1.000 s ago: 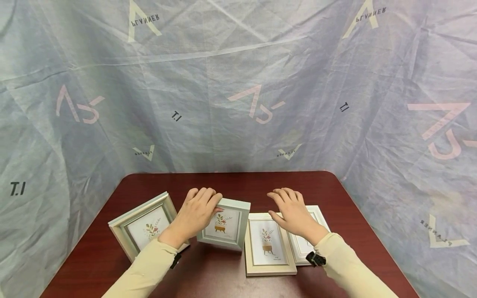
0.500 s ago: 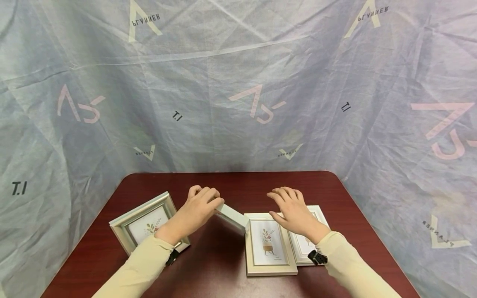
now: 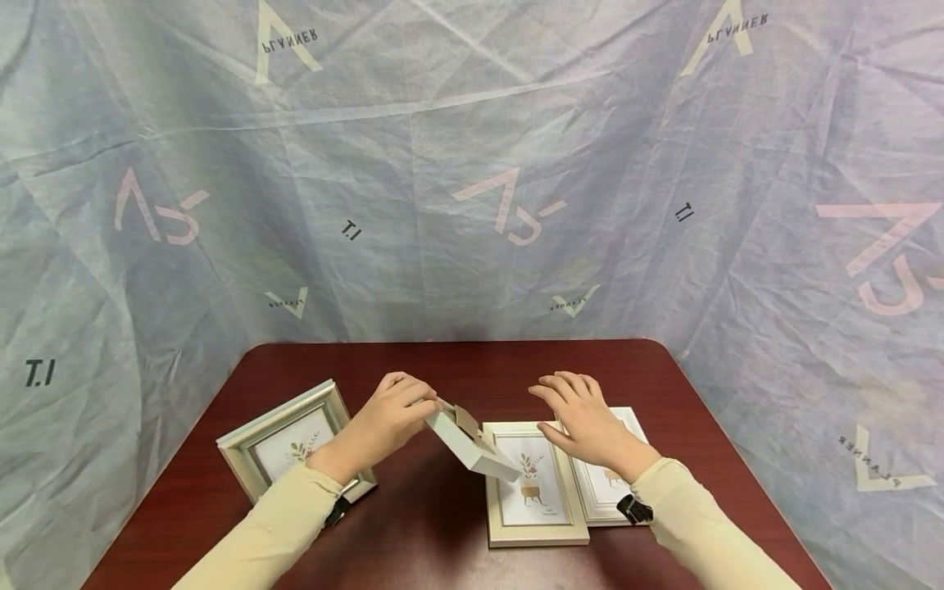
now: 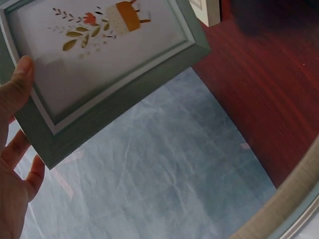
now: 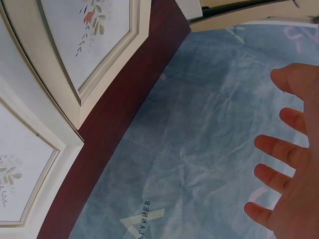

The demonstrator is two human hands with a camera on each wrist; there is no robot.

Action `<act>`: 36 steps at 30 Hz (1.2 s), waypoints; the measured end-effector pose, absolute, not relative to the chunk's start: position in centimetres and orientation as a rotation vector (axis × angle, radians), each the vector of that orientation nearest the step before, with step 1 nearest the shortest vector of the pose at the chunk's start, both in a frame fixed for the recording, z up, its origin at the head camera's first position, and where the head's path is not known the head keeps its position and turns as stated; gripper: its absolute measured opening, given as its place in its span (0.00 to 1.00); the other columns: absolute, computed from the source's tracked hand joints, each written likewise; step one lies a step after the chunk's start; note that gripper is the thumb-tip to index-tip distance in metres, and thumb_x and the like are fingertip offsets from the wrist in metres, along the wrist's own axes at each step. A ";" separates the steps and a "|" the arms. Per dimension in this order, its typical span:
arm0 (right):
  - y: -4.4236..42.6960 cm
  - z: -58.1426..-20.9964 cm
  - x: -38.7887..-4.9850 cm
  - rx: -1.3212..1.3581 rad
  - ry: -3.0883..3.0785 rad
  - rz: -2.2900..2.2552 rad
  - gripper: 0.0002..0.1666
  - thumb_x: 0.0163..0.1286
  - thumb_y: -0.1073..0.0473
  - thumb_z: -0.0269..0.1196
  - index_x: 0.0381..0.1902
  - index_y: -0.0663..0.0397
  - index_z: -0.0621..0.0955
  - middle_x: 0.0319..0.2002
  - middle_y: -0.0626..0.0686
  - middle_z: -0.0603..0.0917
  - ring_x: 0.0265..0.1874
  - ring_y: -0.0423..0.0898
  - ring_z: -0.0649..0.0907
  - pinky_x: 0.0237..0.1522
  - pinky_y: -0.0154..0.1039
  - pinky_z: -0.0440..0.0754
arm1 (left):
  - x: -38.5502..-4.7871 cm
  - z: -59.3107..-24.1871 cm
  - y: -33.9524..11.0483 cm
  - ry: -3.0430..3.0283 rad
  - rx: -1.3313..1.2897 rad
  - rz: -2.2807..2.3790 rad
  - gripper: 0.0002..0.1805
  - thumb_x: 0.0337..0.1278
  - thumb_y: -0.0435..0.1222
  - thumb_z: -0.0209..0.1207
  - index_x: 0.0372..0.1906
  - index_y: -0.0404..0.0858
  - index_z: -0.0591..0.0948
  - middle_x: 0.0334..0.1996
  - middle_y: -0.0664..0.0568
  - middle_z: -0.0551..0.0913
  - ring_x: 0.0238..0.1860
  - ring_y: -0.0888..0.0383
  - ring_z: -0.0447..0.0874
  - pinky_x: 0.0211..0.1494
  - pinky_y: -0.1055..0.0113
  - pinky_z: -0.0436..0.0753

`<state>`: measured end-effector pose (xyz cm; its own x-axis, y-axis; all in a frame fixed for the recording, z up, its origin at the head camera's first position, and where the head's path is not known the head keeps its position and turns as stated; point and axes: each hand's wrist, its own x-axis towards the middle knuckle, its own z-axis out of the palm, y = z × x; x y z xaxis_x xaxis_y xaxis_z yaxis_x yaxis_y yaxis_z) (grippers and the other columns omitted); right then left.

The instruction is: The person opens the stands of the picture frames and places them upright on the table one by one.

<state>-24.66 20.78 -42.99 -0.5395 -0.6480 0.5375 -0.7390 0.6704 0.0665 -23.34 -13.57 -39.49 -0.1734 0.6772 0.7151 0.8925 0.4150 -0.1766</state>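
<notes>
My left hand (image 3: 385, 426) pinches a pale green picture frame (image 3: 470, 447) by one edge, thumb on its front. In the head view the frame is tilted, its outer edge and part of its brown back showing. The left wrist view shows its front (image 4: 114, 112) with a plant picture. My right hand (image 3: 586, 422) hovers over a white frame (image 3: 633, 422), fingers spread and slightly bent, holding nothing; in the right wrist view the hand (image 5: 294, 159) touches no frame. A cream frame (image 3: 537, 541) lies flat between the hands, partly overlapped in view by the green one.
A larger champagne-coloured frame (image 3: 239, 459) stands tilted at the left, partly behind my left forearm. The dark red table (image 3: 442, 360) ends at a grey-blue cloth backdrop (image 3: 413, 246) that hangs behind it and along both sides.
The green frame has turned in my left hand, from its front facing the head camera to its edge and then partly its back. My right hand has stayed nearly still.
</notes>
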 end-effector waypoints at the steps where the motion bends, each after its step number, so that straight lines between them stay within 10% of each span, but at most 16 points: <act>1: 20.8 -43.0 -24.6 1.073 -2.353 0.225 0.30 0.62 0.53 0.68 0.60 0.56 0.75 0.58 0.58 0.76 0.59 0.62 0.71 0.56 0.62 0.64 | -23.4 -39.5 -13.5 -1.918 -1.342 -0.369 0.18 0.37 0.20 0.71 0.35 0.40 0.82 0.38 0.53 0.81 0.41 0.54 0.81 0.50 0.54 0.75; 10: 21.0 -42.9 -24.7 1.119 -2.339 0.233 0.29 0.62 0.53 0.67 0.61 0.54 0.76 0.58 0.59 0.76 0.60 0.60 0.70 0.57 0.62 0.63 | -23.9 -39.9 -13.6 -1.828 -1.414 -0.441 0.15 0.43 0.19 0.61 0.36 0.38 0.83 0.38 0.51 0.83 0.42 0.53 0.82 0.51 0.53 0.75; 18: 21.2 -43.1 -24.8 1.144 -2.338 0.224 0.29 0.64 0.52 0.65 0.62 0.54 0.75 0.58 0.59 0.76 0.61 0.61 0.70 0.58 0.62 0.62 | -24.3 -40.2 -13.3 -1.729 -1.443 -0.463 0.14 0.70 0.27 0.46 0.36 0.38 0.83 0.38 0.51 0.84 0.42 0.53 0.82 0.49 0.53 0.76; 36: 19.8 -43.9 -25.2 1.274 -2.296 0.160 0.30 0.59 0.54 0.70 0.59 0.54 0.77 0.56 0.57 0.77 0.57 0.58 0.73 0.55 0.59 0.66 | -24.0 -40.4 -12.8 -1.693 -1.472 -0.512 0.15 0.69 0.27 0.45 0.35 0.37 0.83 0.37 0.51 0.85 0.43 0.53 0.83 0.51 0.52 0.76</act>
